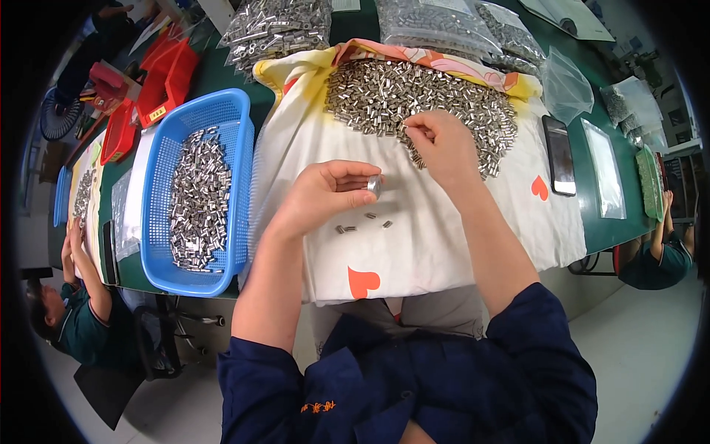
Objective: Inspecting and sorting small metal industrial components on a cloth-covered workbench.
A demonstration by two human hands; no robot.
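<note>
My left hand (314, 194) is closed around a short, round silver metal piece (375, 185), gripped between thumb and fingers above the white cloth (433, 251). At the near edge of a large heap of small metal cylinders (421, 92), my right hand (446, 148) has its thumb and forefinger pinched together. Whatever lies between those fingertips is too small to make out. A few loose metal cylinders (345, 229) lie on the cloth below my left hand.
To the left stands a blue plastic basket (240, 185) holding many metal cylinders. Bags of metal parts (277, 33) line the far side. A phone (559, 155) and a clear plastic bag (603, 170) lie at right. Co-workers (92, 318) sit on both sides, with red bins (166, 78) at far left.
</note>
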